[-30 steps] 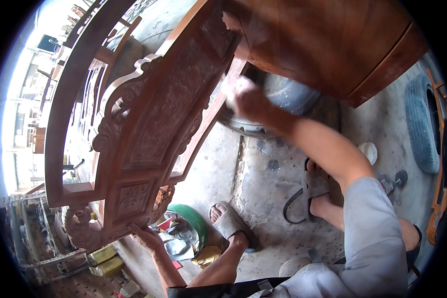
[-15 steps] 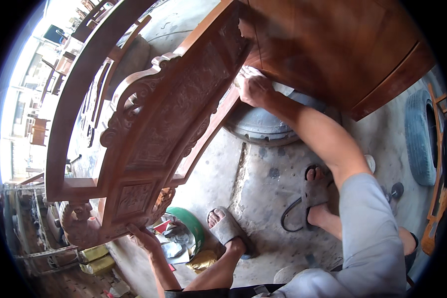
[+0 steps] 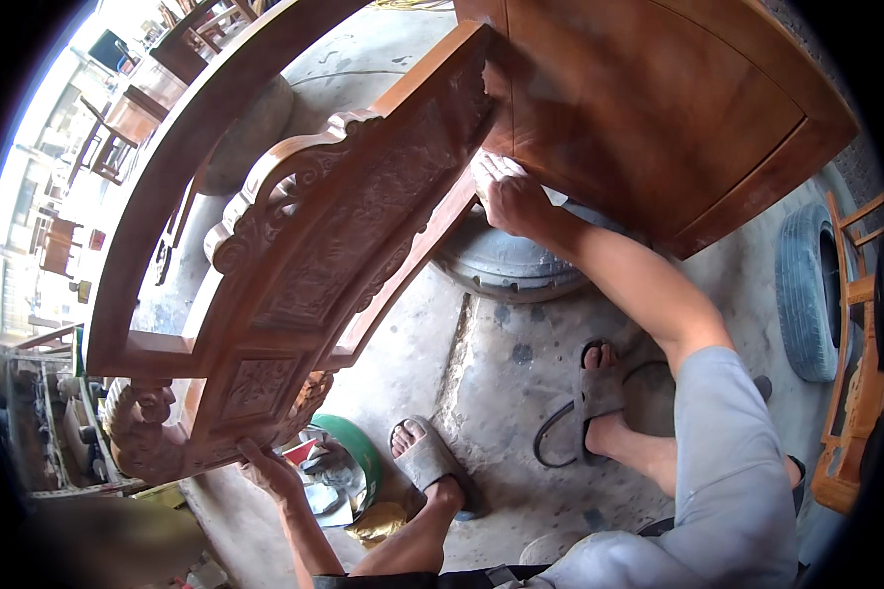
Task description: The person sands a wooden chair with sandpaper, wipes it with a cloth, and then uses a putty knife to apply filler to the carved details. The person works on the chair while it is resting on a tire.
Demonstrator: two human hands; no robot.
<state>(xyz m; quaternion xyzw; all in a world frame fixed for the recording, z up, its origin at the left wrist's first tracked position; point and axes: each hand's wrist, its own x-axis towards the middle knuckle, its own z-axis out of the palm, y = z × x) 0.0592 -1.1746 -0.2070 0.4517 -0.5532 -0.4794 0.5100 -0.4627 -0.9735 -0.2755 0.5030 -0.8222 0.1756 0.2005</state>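
The carved wooden furniture frame (image 3: 339, 226) slants from upper centre to lower left, where the left hand (image 3: 273, 478) pinches its edge. Near centre, the right hand's (image 3: 514, 201) fingers bunch together against it; I cannot tell whether they hold anything.

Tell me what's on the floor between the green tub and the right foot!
In the head view: the left foot in a grey slipper, concrete floor, then a curved black strip near the right foot.

Furniture workshop: carved wooden frame (image 3: 314, 257), chairs (image 3: 133, 122), concrete floor (image 3: 506, 432).
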